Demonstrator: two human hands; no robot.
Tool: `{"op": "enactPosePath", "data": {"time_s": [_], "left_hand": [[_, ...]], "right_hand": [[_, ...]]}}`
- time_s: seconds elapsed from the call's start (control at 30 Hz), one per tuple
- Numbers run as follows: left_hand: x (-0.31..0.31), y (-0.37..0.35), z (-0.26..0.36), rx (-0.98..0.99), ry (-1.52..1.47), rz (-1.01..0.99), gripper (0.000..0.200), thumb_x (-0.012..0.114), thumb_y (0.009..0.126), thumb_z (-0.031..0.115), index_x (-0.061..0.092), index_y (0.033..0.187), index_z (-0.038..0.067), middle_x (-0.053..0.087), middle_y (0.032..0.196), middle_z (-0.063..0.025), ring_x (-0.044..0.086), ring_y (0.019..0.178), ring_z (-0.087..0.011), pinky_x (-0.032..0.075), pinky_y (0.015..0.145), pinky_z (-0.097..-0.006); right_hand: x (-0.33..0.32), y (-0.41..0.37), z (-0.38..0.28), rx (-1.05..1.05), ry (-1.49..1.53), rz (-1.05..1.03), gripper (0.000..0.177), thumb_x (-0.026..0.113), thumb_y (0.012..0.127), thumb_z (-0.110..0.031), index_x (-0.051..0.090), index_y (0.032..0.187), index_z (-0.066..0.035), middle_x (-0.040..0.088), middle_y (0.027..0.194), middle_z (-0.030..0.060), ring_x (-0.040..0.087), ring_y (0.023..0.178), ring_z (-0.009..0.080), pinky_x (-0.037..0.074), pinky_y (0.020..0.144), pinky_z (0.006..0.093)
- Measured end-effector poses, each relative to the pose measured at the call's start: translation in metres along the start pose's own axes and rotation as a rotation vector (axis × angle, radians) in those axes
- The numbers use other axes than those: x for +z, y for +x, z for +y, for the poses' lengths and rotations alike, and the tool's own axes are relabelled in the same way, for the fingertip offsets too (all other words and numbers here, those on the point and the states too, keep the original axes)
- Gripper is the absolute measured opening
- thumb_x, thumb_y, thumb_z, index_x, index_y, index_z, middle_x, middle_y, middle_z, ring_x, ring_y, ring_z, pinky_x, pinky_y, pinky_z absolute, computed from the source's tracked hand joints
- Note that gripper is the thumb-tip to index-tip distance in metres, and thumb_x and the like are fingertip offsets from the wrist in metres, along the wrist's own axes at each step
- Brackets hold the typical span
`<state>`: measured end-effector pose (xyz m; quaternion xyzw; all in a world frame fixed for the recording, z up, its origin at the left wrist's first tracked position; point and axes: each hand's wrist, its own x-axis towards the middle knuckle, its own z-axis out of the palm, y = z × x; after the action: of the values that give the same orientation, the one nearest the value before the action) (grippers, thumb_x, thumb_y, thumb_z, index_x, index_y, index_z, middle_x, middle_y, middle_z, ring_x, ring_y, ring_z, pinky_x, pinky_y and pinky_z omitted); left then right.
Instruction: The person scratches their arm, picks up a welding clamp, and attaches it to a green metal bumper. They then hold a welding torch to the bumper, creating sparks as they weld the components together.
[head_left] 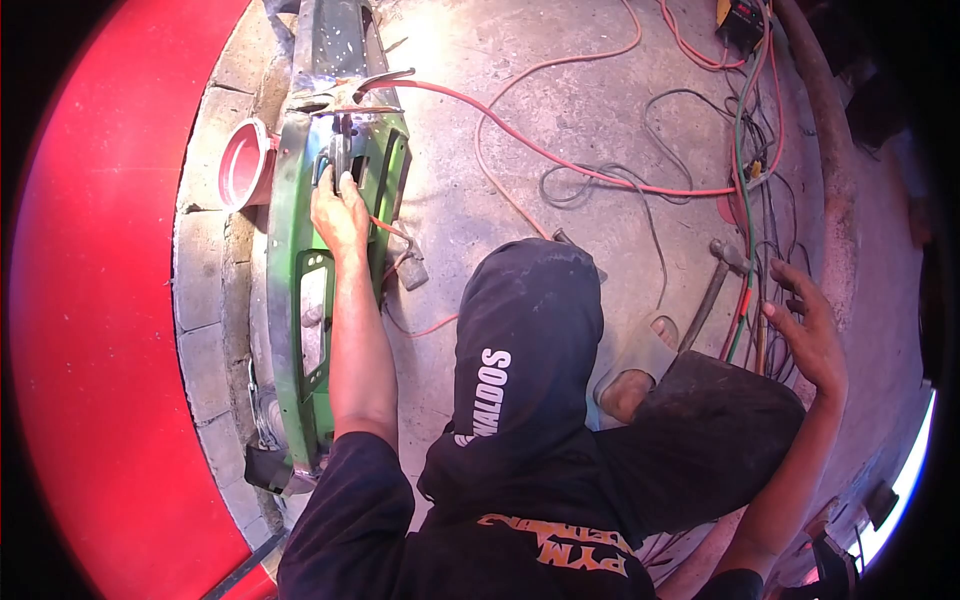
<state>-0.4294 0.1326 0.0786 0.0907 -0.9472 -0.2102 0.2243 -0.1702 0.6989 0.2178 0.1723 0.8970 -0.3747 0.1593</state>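
A long green metal bumper [285,230] with cut-out openings extends away from me on the left. My left hand [340,210] reaches onto its upper part, thumb and fingers closed around a small dark metal piece [341,150] set against the bumper; its exact kind is hard to make out. Just beyond, a metal clamp [370,90] on a thick red cable sits across the bumper. My right hand [808,325] is raised on the right, fingers apart and holding nothing. Nearest to it are a bundle of cables [745,200] and a hammer [712,290].
A red bucket [245,165] stands left of the bumper, by the block edging [200,270] and a red surface [100,250]. A grey metal block [408,262] lies on the concrete floor [450,150]. Loose cables cross the floor. My bent knees and sandalled foot [628,392] occupy the middle.
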Motion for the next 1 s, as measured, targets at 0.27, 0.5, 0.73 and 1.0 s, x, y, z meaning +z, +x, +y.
{"op": "enactPosePath", "data": {"time_s": [0.27, 0.5, 0.73, 1.0], "left_hand": [[-0.001, 0.002, 0.006, 0.06, 0.033, 0.024, 0.042, 0.064, 0.096, 0.026, 0.067, 0.129, 0.0, 0.068, 0.107, -0.0261, 0.064, 0.104, -0.0429, 0.049, 0.095, -0.0487], [0.007, 0.003, -0.003, 0.107, 0.074, 0.065, 0.039, 0.064, 0.096, 0.024, 0.068, 0.129, 0.002, 0.069, 0.105, -0.0254, 0.065, 0.103, -0.0419, 0.05, 0.094, -0.0475], [-0.026, -0.059, 0.003, -0.409, -0.605, -0.271, 0.038, 0.067, 0.1, 0.021, 0.059, 0.131, -0.001, 0.067, 0.084, -0.0056, 0.059, 0.068, -0.008, 0.046, 0.058, -0.0225], [-0.035, -0.097, -0.011, -0.73, -1.006, -0.5, 0.031, 0.076, 0.094, 0.024, 0.058, 0.109, 0.004, 0.059, 0.077, -0.0037, 0.058, 0.056, -0.0133, 0.047, 0.047, -0.0286]], "right_hand": [[0.0, 0.0, 0.0, 0.004, 0.013, 0.004, 0.058, 0.074, 0.092, -0.03, 0.057, 0.143, -0.006, 0.062, 0.138, 0.0142, 0.055, 0.131, 0.0283, 0.042, 0.11, 0.0446], [-0.001, 0.001, 0.004, -0.03, -0.023, 0.003, 0.058, 0.073, 0.093, -0.03, 0.056, 0.143, -0.005, 0.062, 0.138, 0.0148, 0.056, 0.131, 0.0282, 0.043, 0.109, 0.0437], [-0.004, -0.004, -0.001, -0.005, 0.005, 0.029, 0.06, 0.073, 0.094, -0.036, 0.058, 0.142, -0.004, 0.062, 0.139, 0.0168, 0.057, 0.13, 0.0285, 0.045, 0.108, 0.0397], [0.0, -0.006, 0.011, -0.169, 0.031, 0.118, 0.059, 0.074, 0.093, -0.037, 0.06, 0.138, -0.001, 0.066, 0.133, 0.0176, 0.061, 0.125, 0.0291, 0.045, 0.108, 0.039]]}}
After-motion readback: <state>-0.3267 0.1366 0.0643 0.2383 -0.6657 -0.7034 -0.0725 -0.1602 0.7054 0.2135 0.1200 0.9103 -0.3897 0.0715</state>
